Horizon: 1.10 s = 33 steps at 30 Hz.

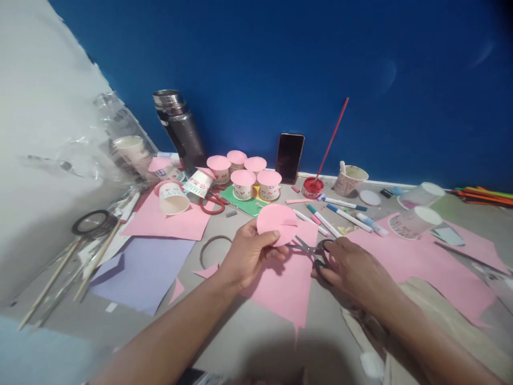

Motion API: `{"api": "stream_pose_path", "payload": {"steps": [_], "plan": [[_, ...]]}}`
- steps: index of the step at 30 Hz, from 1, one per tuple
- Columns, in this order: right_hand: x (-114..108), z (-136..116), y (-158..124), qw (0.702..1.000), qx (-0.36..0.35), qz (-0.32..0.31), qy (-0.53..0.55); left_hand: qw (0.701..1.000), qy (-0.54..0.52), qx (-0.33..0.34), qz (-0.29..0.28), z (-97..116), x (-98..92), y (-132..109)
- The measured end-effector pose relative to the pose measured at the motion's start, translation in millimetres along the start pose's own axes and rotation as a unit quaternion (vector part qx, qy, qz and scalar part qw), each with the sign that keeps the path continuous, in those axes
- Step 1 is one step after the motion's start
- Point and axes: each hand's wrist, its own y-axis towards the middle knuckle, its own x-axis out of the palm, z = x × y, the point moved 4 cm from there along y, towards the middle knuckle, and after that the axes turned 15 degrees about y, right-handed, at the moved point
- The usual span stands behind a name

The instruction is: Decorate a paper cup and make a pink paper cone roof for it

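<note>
The fingers of the left hand are pinched shut on the lower edge of a pink paper circle. They hold it just above the grey table, at the middle of the view. Just to its right, the right hand grips a pair of black-handled scissors. Its fingers are curled through the loops, and the blades point left and reach the circle's lower right rim. Both hands hover over a large pink paper sheet.

At the far left lie a roll of black tape and some wooden sticks, beside a lavender paper sheet. Behind them a metal flask stands against the blue wall. A paper cup lies tipped on another pink sheet, near red-handled scissors. Further right is a cluster of cups capped with pink circles, partly on green paper. A dark phone leans upright on the wall. Beside it a red paint pot holds a slanting red brush. Several markers lie scattered in front of it. Right of these are two clear plastic cups, and coloured pencils lie at the far right edge.
</note>
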Motion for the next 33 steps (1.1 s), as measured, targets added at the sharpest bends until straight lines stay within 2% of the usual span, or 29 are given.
{"api": "stream_pose_path", "payload": {"steps": [4, 8, 14, 16, 19, 22, 26, 28, 30, 31, 33], "plan": [[-1.2, 4.5, 1.0, 0.999, 0.034, 0.010, -0.007, 0.999, -0.023, -0.042, -0.014, -7.9, 6.6, -2.0], [1.8, 9.6, 6.7, 0.988, 0.074, -0.031, 0.131, 0.999, -0.016, -0.032, -0.005, -12.7, 5.1, -0.1], [-9.4, 13.6, 8.3, 0.972, 0.036, -0.054, 0.224, 0.998, -0.022, -0.051, -0.013, -20.3, 6.2, 1.1], [-13.3, 13.3, 6.9, 0.971, 0.025, -0.060, 0.230, 0.998, -0.025, -0.061, -0.019, -22.5, 8.7, 0.6], [-15.1, 13.2, 6.1, 0.984, 0.024, -0.046, 0.171, 0.996, -0.021, -0.078, -0.024, -24.4, 10.5, -0.4], [-13.6, 13.2, 6.6, 0.992, 0.020, -0.036, 0.122, 0.998, -0.010, -0.060, -0.017, -19.9, 8.8, -1.7], [-12.3, 11.8, 6.6, 0.984, -0.006, -0.077, 0.161, 0.999, 0.016, -0.036, -0.018, -13.0, 8.2, -5.1], [-14.0, 9.0, 6.6, 0.980, -0.019, -0.067, 0.187, 0.999, 0.020, -0.044, -0.020, -13.3, 9.5, -6.9], [-15.4, 3.9, 5.9, 0.968, -0.018, -0.018, 0.248, 0.998, 0.024, -0.044, -0.023, -15.2, 12.0, -8.4], [-14.1, 0.5, 5.0, 0.954, -0.009, 0.001, 0.301, 0.999, 0.025, -0.042, -0.024, -16.8, 13.7, -9.1], [-5.9, -8.5, 2.4, 0.900, 0.022, 0.006, 0.436, 0.999, 0.025, -0.041, -0.025, -21.4, 17.9, -10.9]]}}
